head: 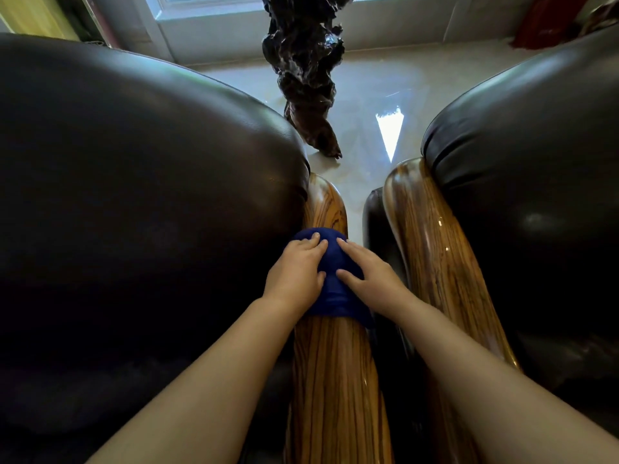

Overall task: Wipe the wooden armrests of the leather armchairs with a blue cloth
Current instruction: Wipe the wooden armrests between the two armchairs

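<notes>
I see a pale, glossy floor running up the middle of the frame to a light wall and window sill along the top edge, with a bright triangle of reflected light on the tiles right of centre. The whole left half of the frame is filled by the dark leather bulk of the left armchair; the right armchair takes the right side in the same dark leather. Between them, in the upper centre, a dark gnarled wood carving stands on the floor.

Two striped, polished wooden armrests run from the lower edge toward the centre. The left armrest sits against the left armchair in the lower middle; the right armrest lies just beside it, against the right armchair, with a dark gap between the two.

The blue cloth is draped over the top of the left armrest at the centre of the frame, wrapping down both sides. My left hand lies flat on the cloth's left side, fingers together and pressed down. My right hand lies flat on its right side, thumb splayed out from the fingers, also pressing on the cloth. The two hands nearly meet over it.
</notes>
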